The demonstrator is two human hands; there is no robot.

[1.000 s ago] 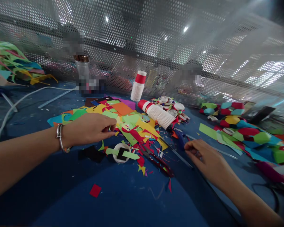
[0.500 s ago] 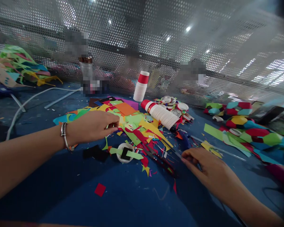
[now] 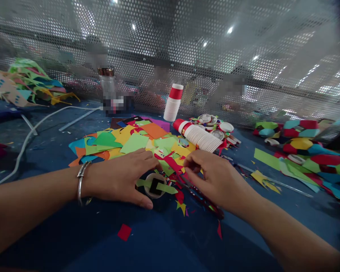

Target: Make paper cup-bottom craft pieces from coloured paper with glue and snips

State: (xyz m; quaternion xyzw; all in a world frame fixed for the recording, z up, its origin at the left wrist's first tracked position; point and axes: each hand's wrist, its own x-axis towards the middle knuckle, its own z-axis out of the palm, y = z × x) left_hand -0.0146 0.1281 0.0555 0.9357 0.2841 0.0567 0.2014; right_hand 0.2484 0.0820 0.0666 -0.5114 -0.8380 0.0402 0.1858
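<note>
Flanking a white disc [image 3: 156,176], the left hand [image 3: 123,176] perhaps touches it.

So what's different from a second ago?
The left hand has spread and come down around the left side of the white disc; whether it touches is unclear. The right hand has moved left, close to the scissors. Neither visibly took hold of anything. The standing cup stack, lying cup stack and red paper square stayed put.
</note>
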